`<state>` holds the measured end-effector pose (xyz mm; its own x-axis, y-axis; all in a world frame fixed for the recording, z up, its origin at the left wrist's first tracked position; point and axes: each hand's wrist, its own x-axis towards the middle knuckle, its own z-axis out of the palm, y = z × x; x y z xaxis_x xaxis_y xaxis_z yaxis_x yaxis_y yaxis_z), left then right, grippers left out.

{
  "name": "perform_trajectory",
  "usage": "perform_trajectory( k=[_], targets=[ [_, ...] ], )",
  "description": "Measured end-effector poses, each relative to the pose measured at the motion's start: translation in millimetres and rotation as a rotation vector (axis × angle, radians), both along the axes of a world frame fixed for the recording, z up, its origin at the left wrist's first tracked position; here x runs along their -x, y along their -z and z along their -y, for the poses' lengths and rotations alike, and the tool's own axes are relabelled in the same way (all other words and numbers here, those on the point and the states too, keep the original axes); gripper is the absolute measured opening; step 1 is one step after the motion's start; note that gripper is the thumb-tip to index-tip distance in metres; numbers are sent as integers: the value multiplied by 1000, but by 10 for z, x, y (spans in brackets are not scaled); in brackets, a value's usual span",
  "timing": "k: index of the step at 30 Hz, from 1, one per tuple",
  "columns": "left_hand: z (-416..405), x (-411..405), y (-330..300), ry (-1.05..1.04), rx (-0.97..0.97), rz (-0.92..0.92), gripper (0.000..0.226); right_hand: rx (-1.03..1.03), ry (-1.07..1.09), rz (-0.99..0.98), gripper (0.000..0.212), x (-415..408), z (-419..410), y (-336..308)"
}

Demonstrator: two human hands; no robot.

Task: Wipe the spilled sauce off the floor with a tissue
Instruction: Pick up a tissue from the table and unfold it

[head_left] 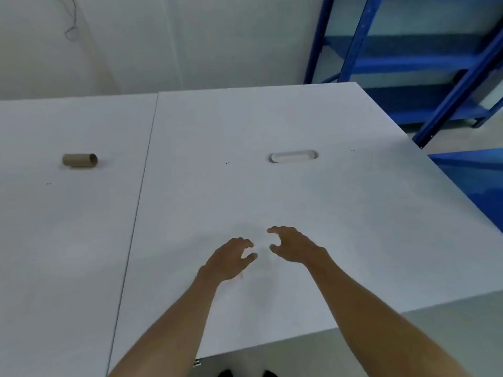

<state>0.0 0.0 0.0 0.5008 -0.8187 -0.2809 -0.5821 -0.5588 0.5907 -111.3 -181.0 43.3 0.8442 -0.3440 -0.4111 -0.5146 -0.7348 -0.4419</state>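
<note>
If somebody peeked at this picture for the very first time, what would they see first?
First the two bare hands in the middle: the left hand and right hand, fingers curled, close together over the white table, holding nothing that shows. Next, the brown cardboard tube lying on its side far left, and the bright blue shelf frame at the top right.

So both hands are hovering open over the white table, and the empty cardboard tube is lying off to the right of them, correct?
Not quite. The head view shows the cardboard tube lying to the left of the hands, on the neighbouring table panel, not the right. The rest holds: the left hand and right hand are both open over the white table, holding nothing.
</note>
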Motion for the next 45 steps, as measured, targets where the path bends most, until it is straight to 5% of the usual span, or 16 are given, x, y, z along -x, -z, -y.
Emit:
perform_trajectory(
  k=[11, 23, 27, 36, 41, 45],
  targets=[
    [-72, 148, 525, 106, 96, 260, 55, 1, 10, 111, 25, 205, -219, 727],
    [-50, 187, 595, 85, 226, 285, 18, 127, -50, 216, 46, 292, -269, 890],
    [-19, 141, 566, 103, 216, 304, 17, 141, -28, 218, 34, 276, -311, 895],
    [39, -72, -46, 22, 175, 203, 37, -128, 126, 267, 9, 18, -125, 298],
    [307, -268, -600, -26, 247, 230, 19, -187, 124, 301, 7, -153, 183, -189],
    [541, -342, -1141, -10, 294, 287, 23, -210, 107, 394, 30, -176, 361, -680]
  ],
)
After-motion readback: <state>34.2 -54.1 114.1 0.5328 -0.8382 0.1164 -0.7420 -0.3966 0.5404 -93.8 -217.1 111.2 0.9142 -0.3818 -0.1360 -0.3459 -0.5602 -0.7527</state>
